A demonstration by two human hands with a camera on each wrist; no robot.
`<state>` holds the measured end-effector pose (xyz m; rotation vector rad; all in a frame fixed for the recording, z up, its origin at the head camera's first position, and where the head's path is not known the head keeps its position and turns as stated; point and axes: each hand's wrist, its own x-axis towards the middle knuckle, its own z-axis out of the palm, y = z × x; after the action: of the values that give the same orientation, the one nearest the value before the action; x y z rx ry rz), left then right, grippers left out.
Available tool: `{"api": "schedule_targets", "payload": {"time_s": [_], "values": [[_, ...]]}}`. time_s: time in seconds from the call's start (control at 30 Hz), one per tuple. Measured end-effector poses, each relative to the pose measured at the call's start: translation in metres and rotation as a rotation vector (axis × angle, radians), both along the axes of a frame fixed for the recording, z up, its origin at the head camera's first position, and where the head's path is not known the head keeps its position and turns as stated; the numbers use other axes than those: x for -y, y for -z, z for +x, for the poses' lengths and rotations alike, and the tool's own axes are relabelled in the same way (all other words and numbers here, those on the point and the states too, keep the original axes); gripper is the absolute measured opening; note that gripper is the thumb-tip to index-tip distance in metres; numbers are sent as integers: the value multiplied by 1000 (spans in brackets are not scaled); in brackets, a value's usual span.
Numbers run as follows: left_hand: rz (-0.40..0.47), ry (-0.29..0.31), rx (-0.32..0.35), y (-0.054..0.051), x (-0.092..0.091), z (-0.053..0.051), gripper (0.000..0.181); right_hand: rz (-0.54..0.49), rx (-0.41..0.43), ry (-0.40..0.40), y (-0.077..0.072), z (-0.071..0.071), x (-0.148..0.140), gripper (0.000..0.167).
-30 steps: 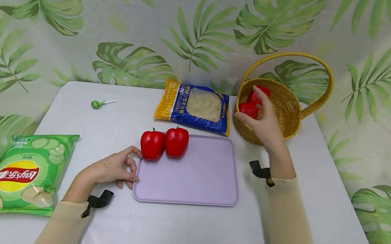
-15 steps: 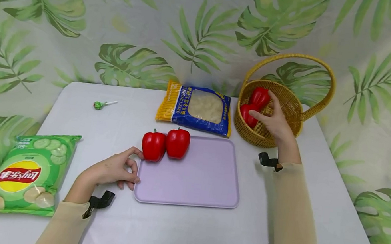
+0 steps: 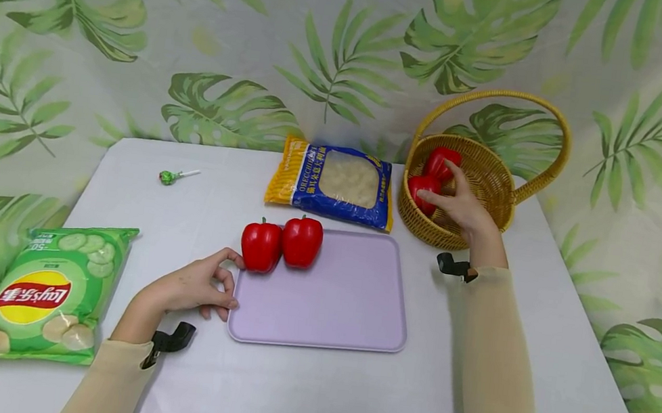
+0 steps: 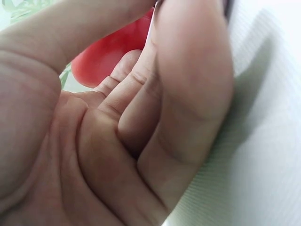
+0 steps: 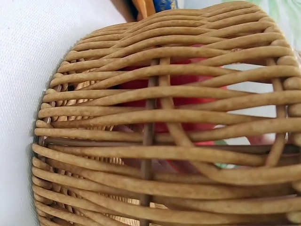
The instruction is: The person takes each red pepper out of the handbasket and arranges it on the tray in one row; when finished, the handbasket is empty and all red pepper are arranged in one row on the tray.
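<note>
My left hand grips the left rim of the lilac tray, with thumb and fingers bent at its edge. Two red bell peppers, one on the left and one on the right, sit side by side at the tray's back left corner. My right hand reaches into the wicker basket, thumb and forefinger spread. Its thumb lies over the near bell pepper, and its forefinger touches the far bell pepper. In the right wrist view, basket weave hides most of the fingers.
A blue and yellow pasta bag lies behind the tray, left of the basket. The basket's tall handle arches over its back. A green chip bag lies far left, and a lollipop lies at the back left.
My right hand has moved slightly right, deeper over the basket, and its thumb has come onto the near bell pepper. My left hand stays at the tray.
</note>
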<state>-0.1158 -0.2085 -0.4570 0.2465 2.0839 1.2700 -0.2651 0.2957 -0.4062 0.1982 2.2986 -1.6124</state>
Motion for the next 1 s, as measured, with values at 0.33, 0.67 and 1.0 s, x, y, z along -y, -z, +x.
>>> {"api": "schedule_targets", "payload": {"time_s": [0.33, 0.67, 1.0], "values": [[-8, 2, -9, -1, 0, -1, 68, -5, 50, -31, 5, -5, -2, 106], [-1, 0, -3, 0, -1, 0, 68, 16, 61, -43, 10, -7, -3, 99], [-7, 2, -7, -1, -1, 0, 68, 50, 63, -53, 12, -7, -2, 94]]}}
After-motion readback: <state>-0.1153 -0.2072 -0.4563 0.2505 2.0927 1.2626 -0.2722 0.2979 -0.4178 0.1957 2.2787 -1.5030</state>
